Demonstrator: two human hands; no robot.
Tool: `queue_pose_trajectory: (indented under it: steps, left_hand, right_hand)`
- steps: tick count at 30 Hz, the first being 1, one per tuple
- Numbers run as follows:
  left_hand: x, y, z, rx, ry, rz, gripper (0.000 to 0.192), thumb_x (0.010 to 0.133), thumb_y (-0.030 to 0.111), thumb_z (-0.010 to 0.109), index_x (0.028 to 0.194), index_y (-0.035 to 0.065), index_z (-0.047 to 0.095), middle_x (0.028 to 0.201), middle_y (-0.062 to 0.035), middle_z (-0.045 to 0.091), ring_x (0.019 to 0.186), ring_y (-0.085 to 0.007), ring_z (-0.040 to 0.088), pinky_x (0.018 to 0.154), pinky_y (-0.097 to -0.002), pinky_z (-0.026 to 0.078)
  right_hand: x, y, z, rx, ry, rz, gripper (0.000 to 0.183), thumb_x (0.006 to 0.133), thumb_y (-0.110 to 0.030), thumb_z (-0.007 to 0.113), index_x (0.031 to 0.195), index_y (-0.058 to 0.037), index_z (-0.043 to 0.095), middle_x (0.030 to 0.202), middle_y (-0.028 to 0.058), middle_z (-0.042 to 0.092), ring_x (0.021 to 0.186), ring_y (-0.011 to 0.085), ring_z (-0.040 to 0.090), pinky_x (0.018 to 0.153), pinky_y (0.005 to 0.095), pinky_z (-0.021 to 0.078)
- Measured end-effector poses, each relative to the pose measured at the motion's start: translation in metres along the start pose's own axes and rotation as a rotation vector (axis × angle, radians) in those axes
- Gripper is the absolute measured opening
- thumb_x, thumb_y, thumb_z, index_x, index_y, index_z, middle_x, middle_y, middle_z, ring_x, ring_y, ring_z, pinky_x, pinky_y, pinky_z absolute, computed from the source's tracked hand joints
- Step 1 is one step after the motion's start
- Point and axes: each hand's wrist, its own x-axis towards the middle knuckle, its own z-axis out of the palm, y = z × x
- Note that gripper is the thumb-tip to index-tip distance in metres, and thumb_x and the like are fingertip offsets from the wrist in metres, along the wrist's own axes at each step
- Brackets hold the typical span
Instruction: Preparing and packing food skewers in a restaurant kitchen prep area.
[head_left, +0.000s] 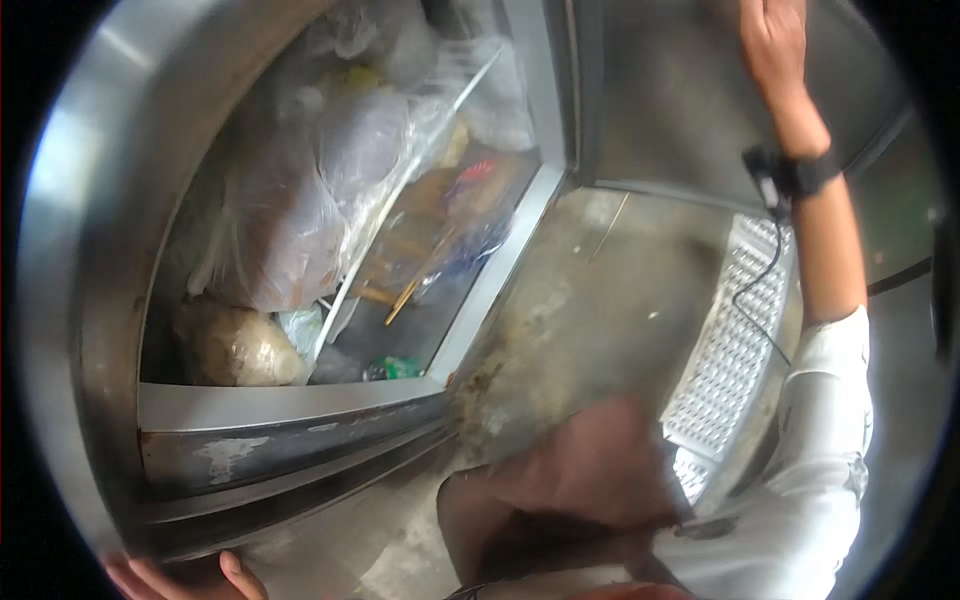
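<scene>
My left hand (154, 581) shows only its thumb and fingertips at the lower left edge. Its digits are spread beside the steel front of an upright fridge or freezer cabinet (112, 322), and nothing shows between them. At the top right my right hand (775, 37) lies against or just before a dark grey door panel (675, 97); its fingers are partly cut off by the frame. Inside the cabinet, large clear plastic bags (285, 217) are heaped on a shelf with a white front rail (409, 169). A wrapped pale lump (259, 352) rests nearest me.
Thin yellowish sticks (401, 301) and a green item (397, 367) lie lower in the cabinet. A light grey frame (491, 281) borders the opening. On the concrete floor (592, 300) lies a thin stick (611, 225). A dimpled metal step plate (727, 345) stands at the right.
</scene>
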Motion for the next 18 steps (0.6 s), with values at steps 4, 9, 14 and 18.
queue_pose_trajectory:
  steps: [4,9,14,18]
  left_hand:
    - [-0.014,-0.004,-0.004,-0.086,-0.072,-0.07,0.064,0.086,0.053,0.039,0.131,0.0073,0.036,0.141,-0.0172,0.025,0.131,-0.0348,0.019,0.105,-0.0508,0.018]
    - [-0.057,-0.019,-0.037,-0.319,-0.312,-0.112,0.052,0.083,0.044,0.049,0.129,0.0184,0.042,0.136,-0.0133,0.033,0.129,-0.0344,0.023,0.102,-0.0577,0.017]
    - [-0.062,-0.024,-0.055,-0.838,-0.398,-0.089,0.036,0.078,0.025,0.053,0.11,0.01,0.059,0.131,-0.0143,0.038,0.126,-0.0353,0.029,0.101,-0.0503,0.022]
    - [0.01,-0.039,-0.085,-1.261,-0.619,-0.452,0.037,0.068,0.006,0.06,0.105,0.0053,0.057,0.126,-0.019,0.042,0.122,-0.0393,0.032,0.099,-0.054,0.023]
  right_hand:
    - [0.079,0.059,0.005,-0.513,-0.411,-0.343,0.038,0.086,-0.02,0.055,0.118,-0.0017,0.048,0.121,0.0196,0.047,0.109,0.0264,0.047,0.101,0.0406,0.026]
    - [0.108,0.111,0.005,-0.338,-1.069,-0.267,0.027,0.091,-0.02,0.038,0.111,-0.0078,0.051,0.095,0.0172,0.057,0.092,0.0329,0.055,0.074,0.0394,0.0449]
    - [0.124,0.092,-0.02,0.04,-1.212,0.224,0.036,0.093,-0.034,0.036,0.099,-0.0003,0.048,0.096,0.0225,0.053,0.095,0.0373,0.05,0.08,0.0409,0.04]
    - [0.161,0.079,-0.09,-0.013,-1.519,0.617,0.044,0.093,-0.039,0.032,0.102,0.0008,0.048,0.1,0.0237,0.054,0.098,0.0379,0.05,0.085,0.0404,0.0384]
